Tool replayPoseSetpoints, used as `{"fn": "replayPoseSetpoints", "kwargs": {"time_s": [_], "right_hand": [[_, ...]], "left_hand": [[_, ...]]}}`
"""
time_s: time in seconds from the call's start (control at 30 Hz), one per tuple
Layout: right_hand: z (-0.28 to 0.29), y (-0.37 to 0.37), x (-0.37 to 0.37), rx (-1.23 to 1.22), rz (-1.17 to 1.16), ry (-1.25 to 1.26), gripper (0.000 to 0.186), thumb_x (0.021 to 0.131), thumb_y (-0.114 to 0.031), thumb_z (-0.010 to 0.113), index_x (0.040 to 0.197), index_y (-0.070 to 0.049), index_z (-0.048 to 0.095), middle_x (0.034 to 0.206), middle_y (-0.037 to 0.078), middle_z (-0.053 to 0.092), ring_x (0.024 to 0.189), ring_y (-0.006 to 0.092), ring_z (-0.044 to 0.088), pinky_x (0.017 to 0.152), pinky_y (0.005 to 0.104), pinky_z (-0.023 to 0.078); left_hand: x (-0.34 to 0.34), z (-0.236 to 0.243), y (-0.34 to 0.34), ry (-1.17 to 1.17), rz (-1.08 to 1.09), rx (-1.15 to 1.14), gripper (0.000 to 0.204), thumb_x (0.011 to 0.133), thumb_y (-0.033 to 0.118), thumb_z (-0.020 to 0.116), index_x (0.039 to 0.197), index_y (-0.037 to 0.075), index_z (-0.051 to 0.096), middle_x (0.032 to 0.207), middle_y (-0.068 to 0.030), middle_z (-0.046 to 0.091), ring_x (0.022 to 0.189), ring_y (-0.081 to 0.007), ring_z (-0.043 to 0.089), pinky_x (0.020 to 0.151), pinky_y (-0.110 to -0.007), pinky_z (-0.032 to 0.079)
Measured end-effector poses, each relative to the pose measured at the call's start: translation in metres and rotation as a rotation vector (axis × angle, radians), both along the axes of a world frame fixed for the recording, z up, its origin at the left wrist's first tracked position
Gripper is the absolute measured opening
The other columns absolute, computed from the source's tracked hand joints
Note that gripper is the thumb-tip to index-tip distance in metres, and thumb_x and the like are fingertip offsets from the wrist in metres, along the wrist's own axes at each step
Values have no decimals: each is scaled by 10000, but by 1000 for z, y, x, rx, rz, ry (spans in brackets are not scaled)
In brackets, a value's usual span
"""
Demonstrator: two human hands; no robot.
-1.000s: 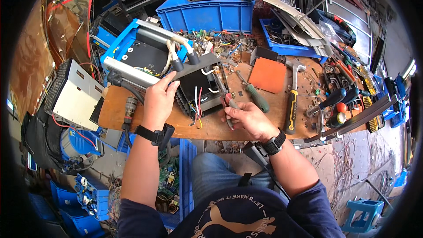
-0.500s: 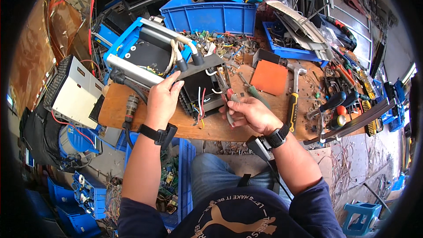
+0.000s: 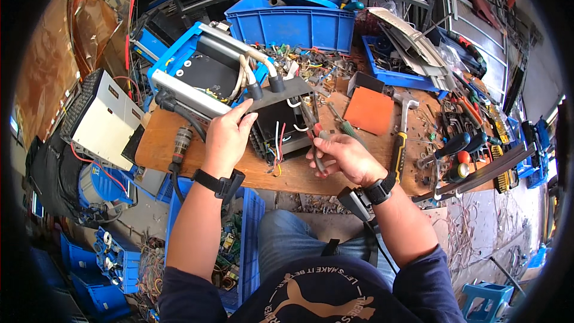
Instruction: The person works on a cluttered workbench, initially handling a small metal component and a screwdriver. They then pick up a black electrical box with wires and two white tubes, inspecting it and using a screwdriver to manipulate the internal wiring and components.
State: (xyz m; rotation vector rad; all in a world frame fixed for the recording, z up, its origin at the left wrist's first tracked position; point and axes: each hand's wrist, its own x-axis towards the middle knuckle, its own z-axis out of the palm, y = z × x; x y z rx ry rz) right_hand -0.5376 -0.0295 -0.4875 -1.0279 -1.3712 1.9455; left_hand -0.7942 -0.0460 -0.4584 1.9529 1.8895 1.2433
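A black metal housing (image 3: 276, 105) stands tilted on the wooden workbench, with two thick pale cables (image 3: 261, 58) rising from its top. Loose red, white and yellow wires (image 3: 279, 146) hang out of its open side. My left hand (image 3: 228, 139) is at its left edge, thumb and index finger stretched apart near the top corner; firm contact is hard to make out. In my right hand (image 3: 345, 157) is a pair of pliers (image 3: 318, 137) with red and dark handles, its jaws pointing up along the housing's right side.
Left of the housing stands a blue-and-silver frame case (image 3: 197, 93). Rightward lie a green-handled screwdriver (image 3: 348, 130), an orange square plate (image 3: 369, 109) and a hammer (image 3: 402, 137). Scrap pieces (image 3: 323, 63) spread before a blue crate (image 3: 290, 27). A connector (image 3: 179, 143) on a cable lies left.
The whole scene sits slightly further right and lower in the picture. Both hands keep nearly the same places at the housing, and the pliers remain in my right hand.
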Motion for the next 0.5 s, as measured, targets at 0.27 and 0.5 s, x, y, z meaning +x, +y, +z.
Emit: {"fn": "replayPoseSetpoints", "kwargs": {"time_s": [0.27, 0.5], "right_hand": [[-9, -17, 7, 46, 16, -13, 353, 947, -338, 565, 1033, 4, 592, 902, 68, 634, 725, 135, 585, 627, 272, 498], [-33, -53, 18, -32, -5, -52, 290, 933, -289, 598, 963, -1, 602, 884, 36, 626, 728, 105, 552, 643, 237, 455]], "left_hand": [[10, -8, -10, 76, -21, 127, 287, 868, 195, 649, 1114, 48, 663, 872, -227, 655, 735, -359, 651, 650, -401, 507], [19, -18, -28, 209, -2, 175, 333, 855, 127, 661, 1181, 64, 634, 938, -213, 668, 775, -349, 650, 679, -378, 503]]}}
